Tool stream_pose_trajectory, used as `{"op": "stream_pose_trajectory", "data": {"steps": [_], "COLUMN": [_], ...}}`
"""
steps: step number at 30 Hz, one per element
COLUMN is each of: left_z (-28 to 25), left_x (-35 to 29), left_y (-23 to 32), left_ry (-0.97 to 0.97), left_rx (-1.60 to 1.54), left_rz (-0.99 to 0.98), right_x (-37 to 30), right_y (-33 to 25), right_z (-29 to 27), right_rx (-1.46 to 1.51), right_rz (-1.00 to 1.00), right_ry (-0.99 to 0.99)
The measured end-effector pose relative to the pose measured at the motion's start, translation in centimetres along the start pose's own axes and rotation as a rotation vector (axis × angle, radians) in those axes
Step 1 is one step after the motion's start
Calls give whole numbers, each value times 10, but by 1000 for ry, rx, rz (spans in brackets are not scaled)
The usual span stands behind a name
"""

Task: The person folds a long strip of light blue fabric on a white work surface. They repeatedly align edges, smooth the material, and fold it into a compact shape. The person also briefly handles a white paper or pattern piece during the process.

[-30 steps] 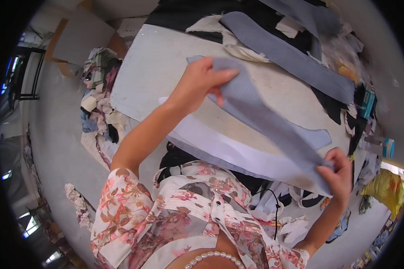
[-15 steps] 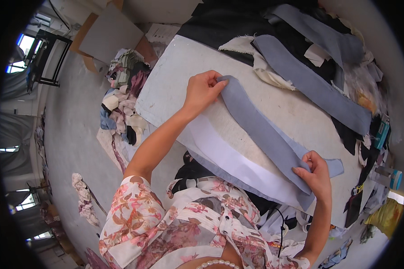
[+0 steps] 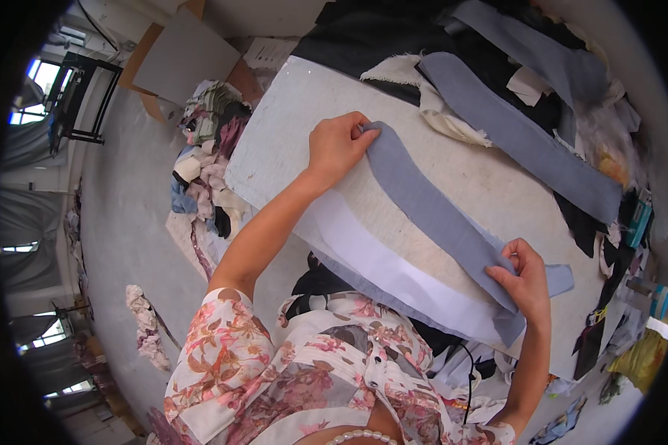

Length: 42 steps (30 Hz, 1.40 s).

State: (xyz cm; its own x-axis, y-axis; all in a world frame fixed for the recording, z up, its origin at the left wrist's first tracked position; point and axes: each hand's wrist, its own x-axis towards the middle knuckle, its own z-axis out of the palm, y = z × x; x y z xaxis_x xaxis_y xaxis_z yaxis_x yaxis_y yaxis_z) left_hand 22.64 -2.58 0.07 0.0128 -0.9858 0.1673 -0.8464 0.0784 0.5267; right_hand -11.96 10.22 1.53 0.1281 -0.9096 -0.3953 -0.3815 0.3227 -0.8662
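A long, curved blue-grey fabric strip (image 3: pixel 434 204) is stretched slantwise over the pale tabletop (image 3: pixel 282 119). My left hand (image 3: pixel 339 148) pinches its far-left end between thumb and fingers. Towards the near right, my right hand (image 3: pixel 521 278) grips the strip close to its other end. Part of another blue-grey piece (image 3: pixel 561 278) shows beneath, out to the right of that hand. Nearer my body lies a white curved strip (image 3: pixel 378 256), with blue-grey cloth along its near edge.
More blue-grey strips (image 3: pixel 516 130) lie on black fabric (image 3: pixel 364 48) at the far right, beside a frayed cream scrap (image 3: pixel 453 126). A heap of cloth scraps (image 3: pixel 204 167) sits left of the table. A teal box (image 3: pixel 637 222) is at the right edge.
The strip between my hands now lies flatter and straighter, covering more of the piece beneath. My right hand has shifted slightly away from me; the left keeps its hold.
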Motion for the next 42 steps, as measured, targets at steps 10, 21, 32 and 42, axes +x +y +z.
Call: {"op": "stream_pose_trajectory", "data": {"steps": [10,21,32,42], "left_z": [2,10,13,9], "left_x": [-35,-59,-54,-52], "left_y": [15,28,19,18], "left_ry": [-219,-508,-541,-540], "left_rx": [432,337,437,413], "left_rz": [621,780,815,804], "right_x": [4,2,2,1], "right_y": [-4,-7,5,5], "right_z": [-2,-2,-1,4], "right_rx": [-77,-89,-257,-402], "right_rz": [-8,-49,-135,-143], "right_ry": [-2,57,223,232]}}
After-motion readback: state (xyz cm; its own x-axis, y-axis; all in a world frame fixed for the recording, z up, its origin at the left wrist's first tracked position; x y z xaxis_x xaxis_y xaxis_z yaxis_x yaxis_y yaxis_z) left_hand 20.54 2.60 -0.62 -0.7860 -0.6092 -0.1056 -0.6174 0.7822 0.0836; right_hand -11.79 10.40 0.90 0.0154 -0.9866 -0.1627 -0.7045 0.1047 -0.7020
